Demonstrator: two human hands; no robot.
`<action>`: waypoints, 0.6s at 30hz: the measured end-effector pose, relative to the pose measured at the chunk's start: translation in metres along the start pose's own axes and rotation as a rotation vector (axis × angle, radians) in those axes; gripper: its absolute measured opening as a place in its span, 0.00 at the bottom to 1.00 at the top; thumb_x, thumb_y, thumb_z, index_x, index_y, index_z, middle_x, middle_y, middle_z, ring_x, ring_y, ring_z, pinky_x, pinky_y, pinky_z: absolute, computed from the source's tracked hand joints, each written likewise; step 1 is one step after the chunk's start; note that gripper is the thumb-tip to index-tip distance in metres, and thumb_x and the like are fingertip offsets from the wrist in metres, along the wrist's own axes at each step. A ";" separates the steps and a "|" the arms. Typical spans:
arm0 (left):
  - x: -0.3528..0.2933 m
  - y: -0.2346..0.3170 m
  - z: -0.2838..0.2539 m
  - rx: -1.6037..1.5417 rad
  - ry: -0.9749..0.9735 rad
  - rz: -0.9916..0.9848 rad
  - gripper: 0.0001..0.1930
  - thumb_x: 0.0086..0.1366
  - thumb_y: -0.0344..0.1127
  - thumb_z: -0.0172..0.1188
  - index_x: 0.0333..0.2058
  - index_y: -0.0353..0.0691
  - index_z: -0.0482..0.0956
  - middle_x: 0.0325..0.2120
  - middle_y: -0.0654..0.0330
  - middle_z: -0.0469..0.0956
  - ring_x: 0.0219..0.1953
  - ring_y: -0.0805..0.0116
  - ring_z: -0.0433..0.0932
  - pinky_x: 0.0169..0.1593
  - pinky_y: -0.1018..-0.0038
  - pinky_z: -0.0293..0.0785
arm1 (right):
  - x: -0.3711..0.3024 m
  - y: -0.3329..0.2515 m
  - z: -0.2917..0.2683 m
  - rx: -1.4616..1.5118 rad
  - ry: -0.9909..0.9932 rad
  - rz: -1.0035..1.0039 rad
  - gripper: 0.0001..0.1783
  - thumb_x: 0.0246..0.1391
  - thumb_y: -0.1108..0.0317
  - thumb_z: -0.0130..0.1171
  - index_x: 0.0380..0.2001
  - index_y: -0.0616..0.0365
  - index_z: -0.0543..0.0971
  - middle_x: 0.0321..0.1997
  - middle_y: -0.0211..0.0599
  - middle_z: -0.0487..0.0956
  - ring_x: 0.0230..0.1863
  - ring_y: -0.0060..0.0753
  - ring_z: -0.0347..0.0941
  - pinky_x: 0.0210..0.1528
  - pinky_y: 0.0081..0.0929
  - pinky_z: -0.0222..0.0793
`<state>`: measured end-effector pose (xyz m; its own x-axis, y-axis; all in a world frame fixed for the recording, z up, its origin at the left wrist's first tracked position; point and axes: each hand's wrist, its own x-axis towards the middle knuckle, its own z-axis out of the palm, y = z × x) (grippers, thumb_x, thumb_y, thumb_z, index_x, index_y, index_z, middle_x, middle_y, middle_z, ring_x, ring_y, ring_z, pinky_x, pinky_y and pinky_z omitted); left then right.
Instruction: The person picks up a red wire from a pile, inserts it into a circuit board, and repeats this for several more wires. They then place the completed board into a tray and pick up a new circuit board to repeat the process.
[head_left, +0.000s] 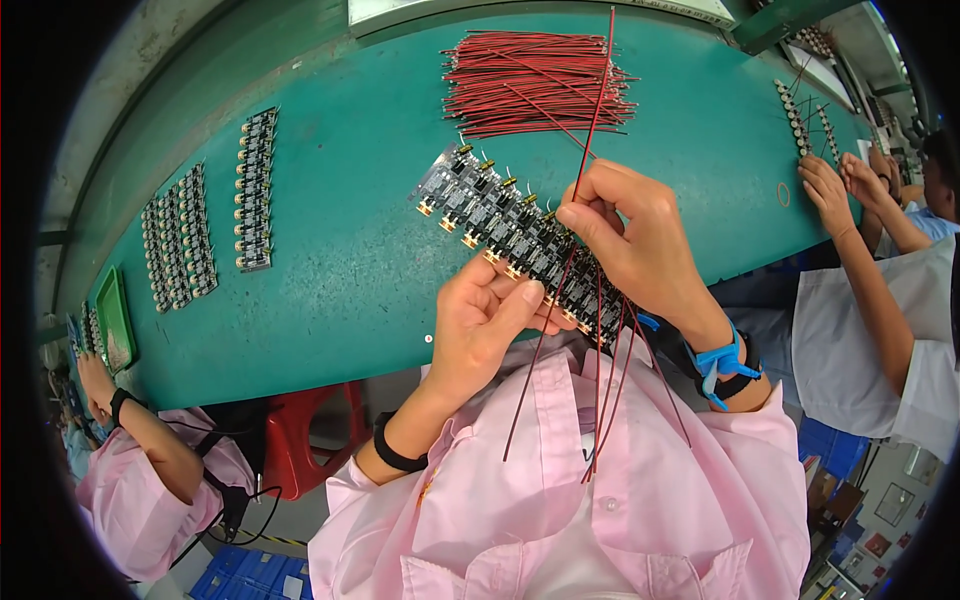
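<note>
My left hand [485, 322] grips a long panel of small circuit boards [500, 222] from below, with the thumb on its near edge. The panel slants from upper left to lower right above my lap. Brass-coloured parts line its near edge, and thin pale leads stick up along the far edge. Between the thumb and fingers of my right hand [630, 220] is a red-and-black wire [601, 90], pointing up and away over the panel. Several dark red wires [598, 400] hang from the panel's lower right part across my pink shirt. My right fingers hide where the held wire ends.
A pile of red wires [535, 85] lies at the back of the green table [350, 220]. More board panels [255, 190] rest at the left, beyond them a green tray [115, 320]. Co-workers' hands [828, 192] are at both sides. A red stool [300, 440] stands below the table edge.
</note>
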<state>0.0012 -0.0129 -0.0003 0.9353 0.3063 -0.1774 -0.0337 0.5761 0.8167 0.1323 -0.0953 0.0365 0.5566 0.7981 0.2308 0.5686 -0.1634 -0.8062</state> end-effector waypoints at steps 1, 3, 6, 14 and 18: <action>0.000 0.000 0.000 -0.003 -0.001 -0.001 0.08 0.56 0.27 0.43 0.35 0.30 0.61 0.25 0.53 0.72 0.25 0.67 0.74 0.29 0.77 0.71 | 0.000 0.000 0.000 0.003 0.006 -0.001 0.07 0.37 0.76 0.53 0.15 0.65 0.66 0.16 0.38 0.67 0.16 0.31 0.64 0.18 0.25 0.58; 0.001 0.000 0.000 -0.001 0.002 0.000 0.08 0.56 0.27 0.43 0.35 0.30 0.61 0.25 0.53 0.72 0.25 0.66 0.74 0.29 0.77 0.71 | 0.000 0.000 0.000 0.008 0.007 0.001 0.07 0.37 0.76 0.53 0.15 0.65 0.66 0.16 0.38 0.68 0.15 0.31 0.64 0.17 0.24 0.58; 0.001 0.000 0.000 0.003 0.006 0.000 0.09 0.56 0.26 0.43 0.35 0.30 0.61 0.24 0.52 0.72 0.25 0.66 0.74 0.29 0.77 0.71 | 0.000 0.001 0.001 0.019 0.008 0.008 0.07 0.37 0.76 0.53 0.15 0.65 0.66 0.16 0.37 0.68 0.15 0.30 0.64 0.17 0.24 0.58; 0.003 0.000 0.002 -0.001 0.016 0.000 0.08 0.56 0.27 0.43 0.34 0.29 0.60 0.23 0.51 0.72 0.25 0.65 0.74 0.29 0.77 0.72 | 0.000 0.004 0.002 0.032 0.019 -0.008 0.07 0.38 0.76 0.52 0.15 0.65 0.66 0.16 0.31 0.65 0.16 0.19 0.57 0.16 0.17 0.52; 0.002 0.000 0.001 0.004 0.020 -0.002 0.08 0.56 0.27 0.44 0.33 0.29 0.60 0.23 0.51 0.72 0.25 0.65 0.74 0.29 0.77 0.72 | -0.001 0.003 0.003 -0.061 0.040 -0.062 0.07 0.38 0.76 0.53 0.15 0.64 0.66 0.16 0.32 0.66 0.15 0.20 0.58 0.15 0.18 0.52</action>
<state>0.0033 -0.0126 -0.0001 0.9279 0.3207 -0.1898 -0.0307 0.5735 0.8186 0.1318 -0.0949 0.0320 0.5421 0.7842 0.3020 0.6382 -0.1504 -0.7550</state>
